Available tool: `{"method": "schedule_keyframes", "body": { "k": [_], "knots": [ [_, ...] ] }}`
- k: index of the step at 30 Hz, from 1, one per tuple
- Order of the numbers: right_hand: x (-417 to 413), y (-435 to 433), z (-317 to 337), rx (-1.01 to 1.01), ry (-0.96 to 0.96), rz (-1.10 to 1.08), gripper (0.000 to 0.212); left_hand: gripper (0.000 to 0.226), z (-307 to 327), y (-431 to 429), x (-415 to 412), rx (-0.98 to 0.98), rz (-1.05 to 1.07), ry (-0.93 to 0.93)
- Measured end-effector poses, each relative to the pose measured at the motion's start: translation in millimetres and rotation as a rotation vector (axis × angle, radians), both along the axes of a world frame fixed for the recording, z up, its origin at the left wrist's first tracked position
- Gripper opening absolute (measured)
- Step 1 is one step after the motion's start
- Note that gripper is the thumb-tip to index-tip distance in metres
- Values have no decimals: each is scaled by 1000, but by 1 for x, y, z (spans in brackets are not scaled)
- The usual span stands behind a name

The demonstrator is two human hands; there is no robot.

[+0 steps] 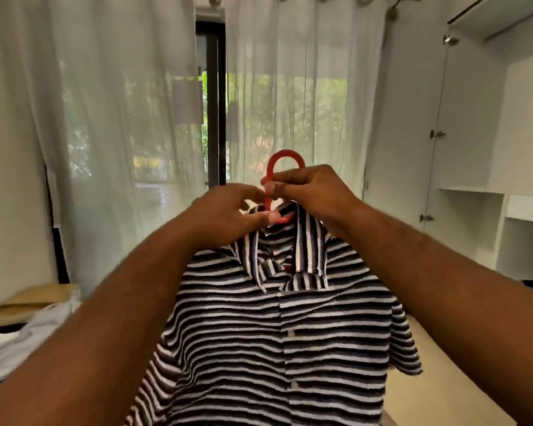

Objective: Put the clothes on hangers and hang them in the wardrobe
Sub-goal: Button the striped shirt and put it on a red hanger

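A black-and-white striped polo shirt (290, 342) hangs on a red plastic hanger (285, 158), held up in front of me at chest height. My right hand (311, 192) grips the hanger's neck just under the hook. My left hand (228, 212) is at the shirt's collar, fingers curled and pinching the collar fabric beside the hanger's neck. The hanger's shoulders are hidden inside the shirt. The open white wardrobe (490, 149) stands at the right.
Sheer white curtains (120, 118) cover a window straight ahead. At the lower left, a bed carries a pile of light clothes (28, 339). The wardrobe has shelves and a drawer (528, 207) at the right edge. Beige floor (437, 379) shows below the shirt.
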State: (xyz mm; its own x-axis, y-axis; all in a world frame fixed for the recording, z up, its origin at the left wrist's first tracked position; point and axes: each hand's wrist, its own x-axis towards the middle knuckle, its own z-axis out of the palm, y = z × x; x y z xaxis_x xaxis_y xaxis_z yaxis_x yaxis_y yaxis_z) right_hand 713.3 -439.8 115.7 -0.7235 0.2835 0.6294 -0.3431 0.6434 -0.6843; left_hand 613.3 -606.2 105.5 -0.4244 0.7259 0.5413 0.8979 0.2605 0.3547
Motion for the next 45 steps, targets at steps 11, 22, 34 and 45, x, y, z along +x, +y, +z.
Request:
{"method": "schedule_keyframes", "body": {
  "k": [11,22,34,45],
  "knots": [
    [56,40,38,478,-221,-303,36,25,81,30,8,363,76,-108],
    [97,78,18,148,-107,-233,32,20,106,17,12,347,97,-210],
    [69,99,-18,-26,132,-286,9,21,60,59,-27,440,34,-329],
    [-35,207,-77,86,-52,-423,25,18,-3,198,-123,617,-137,-353]
  ]
}}
